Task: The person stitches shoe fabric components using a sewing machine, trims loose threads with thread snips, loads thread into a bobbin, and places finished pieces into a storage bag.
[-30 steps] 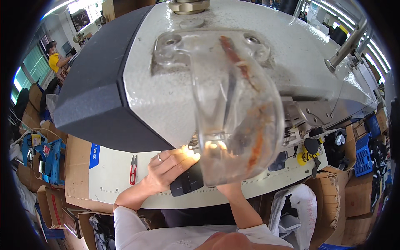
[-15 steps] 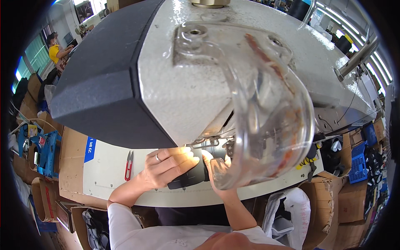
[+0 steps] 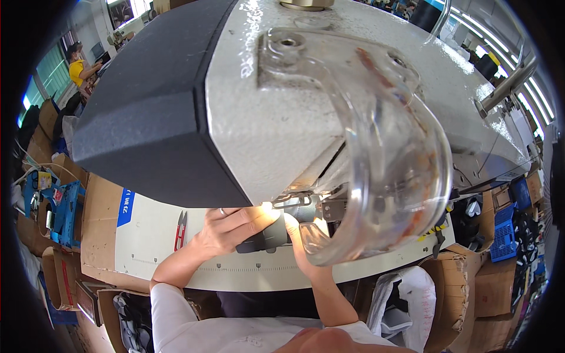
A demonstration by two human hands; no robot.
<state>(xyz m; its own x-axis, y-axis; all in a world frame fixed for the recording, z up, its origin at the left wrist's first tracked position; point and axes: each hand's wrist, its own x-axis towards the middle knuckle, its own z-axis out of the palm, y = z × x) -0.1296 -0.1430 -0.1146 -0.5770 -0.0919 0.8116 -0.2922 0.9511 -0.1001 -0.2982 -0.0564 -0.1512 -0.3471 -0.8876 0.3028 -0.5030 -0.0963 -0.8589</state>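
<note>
A large sewing machine head [image 3: 265, 129], white with a dark grey end cover, fills the upper middle. Under it, a dark, curved piece of material [image 3: 263, 240] lies at the lit needle area. My left hand [image 3: 228, 232], with a ring on one finger, grips this piece from the left, its fingers pressed together over the top; its thumb is hidden. My right hand [image 3: 303, 253] holds the right edge of the piece, thumb uppermost. A clear, curved plastic guard [image 3: 406, 176] covers part of the right hand, and its other fingers are mostly hidden.
Red-handled thread snips [image 3: 180, 232] lie on the pale table [image 3: 141, 241], left of my left hand. Cardboard boxes [image 3: 450, 288] and a white bag [image 3: 421, 300] stand at the near right. A blue basket [image 3: 503, 235] is farther right. Another person [image 3: 79, 70] sits at the far left.
The dark piece has moved a little away from me, farther under the machine head, with both hands moving along on it. The view has shifted slightly.
</note>
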